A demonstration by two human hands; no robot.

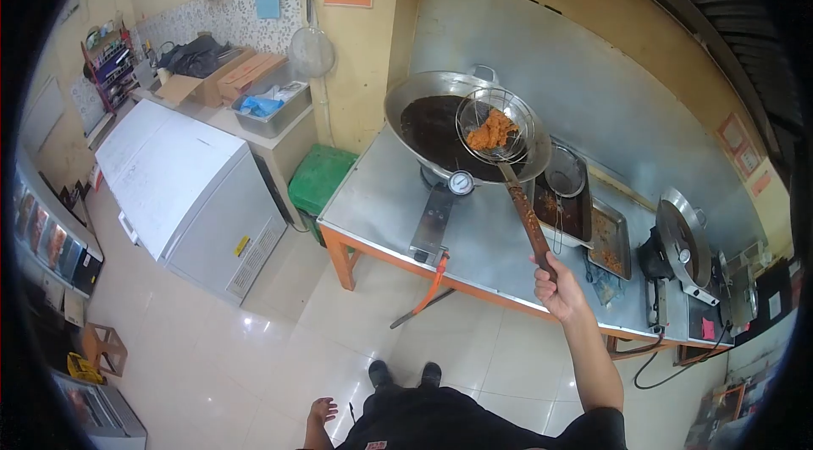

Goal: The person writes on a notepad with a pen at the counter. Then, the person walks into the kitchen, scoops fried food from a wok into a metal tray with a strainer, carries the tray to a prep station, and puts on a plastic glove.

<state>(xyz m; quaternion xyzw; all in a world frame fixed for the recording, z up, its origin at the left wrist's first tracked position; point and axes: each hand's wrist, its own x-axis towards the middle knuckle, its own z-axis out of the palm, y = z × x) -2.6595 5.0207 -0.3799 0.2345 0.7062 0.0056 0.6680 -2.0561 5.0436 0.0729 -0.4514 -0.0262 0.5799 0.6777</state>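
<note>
My right hand is wrapped round the lower end of the wooden handle of a wire skimmer. In the skimmer's basket lies a piece of browned fried food, looking like fried chicken. The basket is over the right part of a large wok holding dark oil; whether it touches the rim I cannot tell. A round dial thermometer shows at the wok's front edge. Low beside my body, my left hand holds nothing, its fingers apart.
Right of the wok are a fine strainer over a dark tray and a metal tray with crumbs. A second wok stands farther right. An orange hose hangs off the table's front. Left are a green bin and a white chest freezer.
</note>
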